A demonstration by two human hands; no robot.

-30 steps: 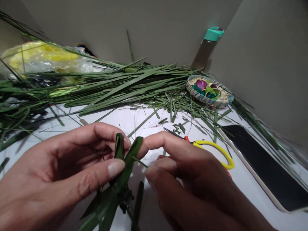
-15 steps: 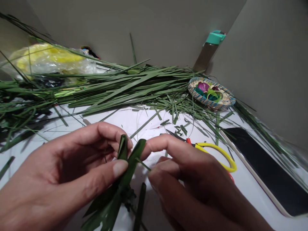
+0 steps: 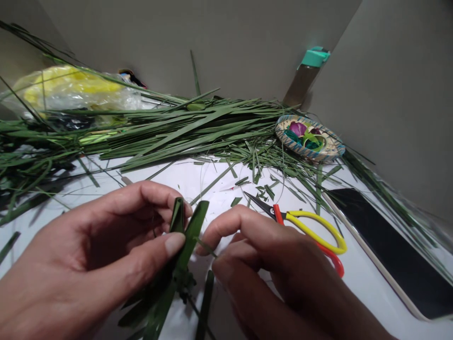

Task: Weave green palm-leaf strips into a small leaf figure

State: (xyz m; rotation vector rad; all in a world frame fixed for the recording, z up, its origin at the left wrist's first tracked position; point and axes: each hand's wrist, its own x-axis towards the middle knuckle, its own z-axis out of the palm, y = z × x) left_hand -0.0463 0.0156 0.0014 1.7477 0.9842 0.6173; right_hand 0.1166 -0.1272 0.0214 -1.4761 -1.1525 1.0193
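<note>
Between thumb and fingers, my left hand pinches a folded green leaf piece, its folded end standing up past the thumb. A flat leaf strip slants up beside it, and more leaf blades spread below the hand. Close on the right, my right hand has its thumb and fingers closed on a thin green strand that reaches toward the flat strip. Beneath the two hands, a small dark green cluster shows among the leaves, its details unclear.
Scissors with yellow and red handles lie behind my right hand. A phone rests at the right. Long leaves are heaped at the back, beside a woven basket, a bottle and a plastic bag.
My right index finger has come down off the flat strip's tip toward the thin strand. The leaf piece has shifted slightly left, and more of the scissors shows.
</note>
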